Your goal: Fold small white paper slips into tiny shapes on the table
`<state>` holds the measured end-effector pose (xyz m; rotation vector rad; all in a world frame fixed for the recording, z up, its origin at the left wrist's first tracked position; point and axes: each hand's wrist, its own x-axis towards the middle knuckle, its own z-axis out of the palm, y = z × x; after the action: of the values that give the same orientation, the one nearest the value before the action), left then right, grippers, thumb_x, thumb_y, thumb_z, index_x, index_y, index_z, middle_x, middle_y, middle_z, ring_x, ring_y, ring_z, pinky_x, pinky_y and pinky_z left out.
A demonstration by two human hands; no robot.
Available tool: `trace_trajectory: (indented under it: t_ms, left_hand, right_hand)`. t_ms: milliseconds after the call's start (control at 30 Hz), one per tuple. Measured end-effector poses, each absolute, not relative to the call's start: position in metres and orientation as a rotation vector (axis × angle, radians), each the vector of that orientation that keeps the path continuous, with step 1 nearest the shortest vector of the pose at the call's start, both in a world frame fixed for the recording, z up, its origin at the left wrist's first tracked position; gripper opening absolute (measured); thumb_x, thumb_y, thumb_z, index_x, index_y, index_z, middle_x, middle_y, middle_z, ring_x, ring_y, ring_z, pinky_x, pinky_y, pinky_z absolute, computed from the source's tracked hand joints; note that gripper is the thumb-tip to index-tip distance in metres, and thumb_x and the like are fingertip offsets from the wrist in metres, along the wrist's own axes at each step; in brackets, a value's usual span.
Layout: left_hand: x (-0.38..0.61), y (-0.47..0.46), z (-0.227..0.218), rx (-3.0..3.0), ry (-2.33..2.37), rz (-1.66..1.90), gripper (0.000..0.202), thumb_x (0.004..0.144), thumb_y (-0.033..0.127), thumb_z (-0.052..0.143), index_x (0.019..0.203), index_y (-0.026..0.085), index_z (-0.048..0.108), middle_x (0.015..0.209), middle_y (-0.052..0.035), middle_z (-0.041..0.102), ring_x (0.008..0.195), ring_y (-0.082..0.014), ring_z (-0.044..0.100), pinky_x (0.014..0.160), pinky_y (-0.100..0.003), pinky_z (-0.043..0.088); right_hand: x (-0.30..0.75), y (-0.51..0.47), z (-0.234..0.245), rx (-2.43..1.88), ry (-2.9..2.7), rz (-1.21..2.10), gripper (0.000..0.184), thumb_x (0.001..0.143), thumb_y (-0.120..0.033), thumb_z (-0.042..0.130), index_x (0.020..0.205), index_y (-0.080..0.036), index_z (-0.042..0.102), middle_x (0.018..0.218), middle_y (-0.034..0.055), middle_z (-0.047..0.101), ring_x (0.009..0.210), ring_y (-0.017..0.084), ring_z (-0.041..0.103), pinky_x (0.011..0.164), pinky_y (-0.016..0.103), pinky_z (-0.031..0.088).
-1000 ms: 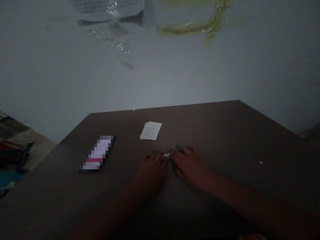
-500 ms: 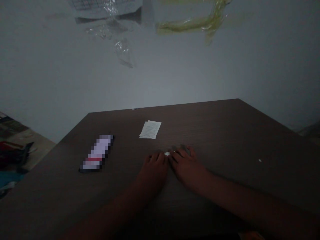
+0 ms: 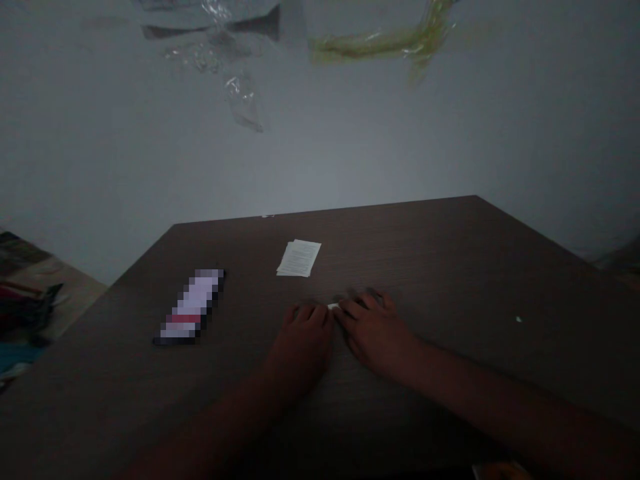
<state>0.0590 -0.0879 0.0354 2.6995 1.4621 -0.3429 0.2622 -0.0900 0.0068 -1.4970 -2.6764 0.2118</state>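
Still at lower centre, left hand (image 3: 304,341) and right hand (image 3: 374,332), fingers bent against a white paper slip (image 3: 333,306) (can't tell if gripped), printed sheets (image 3: 299,259) at centre, text illegibly small.

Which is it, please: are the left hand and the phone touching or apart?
Apart: the head view shows brown tabletop between the left hand and the phone.

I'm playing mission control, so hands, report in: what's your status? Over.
Left hand, right hand: side by side at small white piece. Piece mostly covered. Printed papers beyond, phone off left; neither in the way.
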Motion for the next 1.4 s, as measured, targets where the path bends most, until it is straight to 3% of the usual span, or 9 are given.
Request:
trace_trajectory:
  t_ms: [167, 333, 533, 667, 900, 1167, 1400]
  left_hand:
    - [0.060, -0.089, 0.031, 2.745, 1.466, -0.308, 0.052, 0.117, 0.008, 0.060, 0.164, 0.017, 0.082, 0.152, -0.0193, 0.086, 0.144, -0.0408, 0.080, 0.138, -0.068, 0.058]
    - [0.065, -0.085, 0.028, 2.787, 1.446, -0.285, 0.046, 0.117, 0.007, 0.059, 0.150, 0.018, 0.090, 0.140, -0.0188, 0.088, 0.133, -0.0395, 0.083, 0.130, -0.058, 0.063]
    - [0.056, -0.072, 0.030, 2.710, 1.399, -0.314, 0.042, 0.117, 0.012, 0.067, 0.155, 0.013, 0.085, 0.147, -0.0204, 0.085, 0.142, -0.0389, 0.080, 0.129, -0.055, 0.064]
    - [0.038, -0.060, 0.030, 2.643, 1.338, -0.076, 0.033, 0.116, 0.011, 0.070, 0.140, 0.021, 0.091, 0.146, -0.0126, 0.087, 0.139, -0.0308, 0.081, 0.128, -0.046, 0.064]
    - [0.032, -0.054, 0.030, 2.603, 1.357, 0.001, 0.031, 0.118, 0.011, 0.072, 0.136, 0.022, 0.094, 0.150, -0.0090, 0.088, 0.141, -0.0272, 0.082, 0.129, -0.037, 0.064]
    - [0.034, -0.057, 0.030, 2.613, 1.339, -0.056, 0.025, 0.119, 0.014, 0.073, 0.137, 0.019, 0.090, 0.155, -0.0111, 0.084, 0.148, -0.0305, 0.077, 0.132, -0.047, 0.061]
    - [0.037, -0.056, 0.029, 2.620, 1.355, -0.009, 0.023, 0.116, 0.010, 0.073, 0.128, 0.020, 0.089, 0.149, -0.0107, 0.085, 0.142, -0.0292, 0.080, 0.128, -0.043, 0.062]
  right_hand:
    - [0.261, -0.087, 0.005, -1.461, -2.682, 0.188, 0.053, 0.122, -0.020, 0.059, 0.171, -0.022, 0.079, 0.174, 0.0193, 0.078, 0.158, 0.048, 0.070, 0.136, 0.083, 0.052]
    - [0.260, -0.081, 0.000, -1.454, -2.672, 0.194, 0.051, 0.121, -0.022, 0.061, 0.168, -0.022, 0.080, 0.171, 0.0195, 0.080, 0.153, 0.047, 0.072, 0.133, 0.080, 0.054]
    - [0.270, -0.072, 0.008, -1.457, -2.663, 0.272, 0.045, 0.121, -0.022, 0.067, 0.162, -0.026, 0.084, 0.178, 0.0164, 0.075, 0.160, 0.047, 0.068, 0.129, 0.074, 0.059]
    - [0.287, -0.065, 0.011, -1.366, -2.659, 0.394, 0.048, 0.123, -0.022, 0.068, 0.168, -0.033, 0.082, 0.174, 0.0131, 0.078, 0.160, 0.043, 0.068, 0.132, 0.072, 0.057]
    - [0.293, -0.063, 0.008, -1.260, -2.626, 0.430, 0.042, 0.125, -0.021, 0.063, 0.159, -0.027, 0.086, 0.165, 0.0127, 0.084, 0.151, 0.037, 0.073, 0.132, 0.063, 0.056]
    - [0.281, -0.068, 0.002, -1.343, -2.626, 0.324, 0.047, 0.123, -0.020, 0.065, 0.166, -0.025, 0.082, 0.171, 0.0159, 0.079, 0.153, 0.041, 0.071, 0.130, 0.065, 0.059]
    - [0.264, -0.075, -0.002, -1.471, -2.625, 0.171, 0.050, 0.122, -0.024, 0.070, 0.171, -0.024, 0.078, 0.170, 0.0209, 0.078, 0.157, 0.048, 0.069, 0.128, 0.072, 0.058]
